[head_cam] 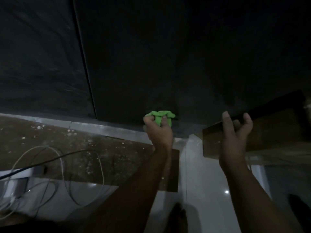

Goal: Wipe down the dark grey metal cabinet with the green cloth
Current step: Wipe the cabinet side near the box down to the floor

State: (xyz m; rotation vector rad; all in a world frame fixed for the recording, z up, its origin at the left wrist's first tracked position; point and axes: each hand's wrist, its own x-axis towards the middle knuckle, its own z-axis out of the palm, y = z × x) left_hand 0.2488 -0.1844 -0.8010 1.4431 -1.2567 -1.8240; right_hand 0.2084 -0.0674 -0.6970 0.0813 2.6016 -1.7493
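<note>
The dark grey metal cabinet (168, 56) fills the upper part of the view, with a vertical seam left of centre. My left hand (158, 130) grips the bunched green cloth (159, 117) and holds it against the cabinet's bottom edge. My right hand (235, 132) is raised beside it to the right, palm facing me, fingers loosely spread and holding nothing. It hovers in front of a brown wooden board, close to the cabinet's lower right corner.
A brown wooden board (269, 137) leans at the right under the cabinet. White and black cables (55, 165) loop over a dusty brown floor panel (84, 148) at the left. Glossy white floor tiles (202, 190) lie between my arms. My foot (179, 217) shows at the bottom.
</note>
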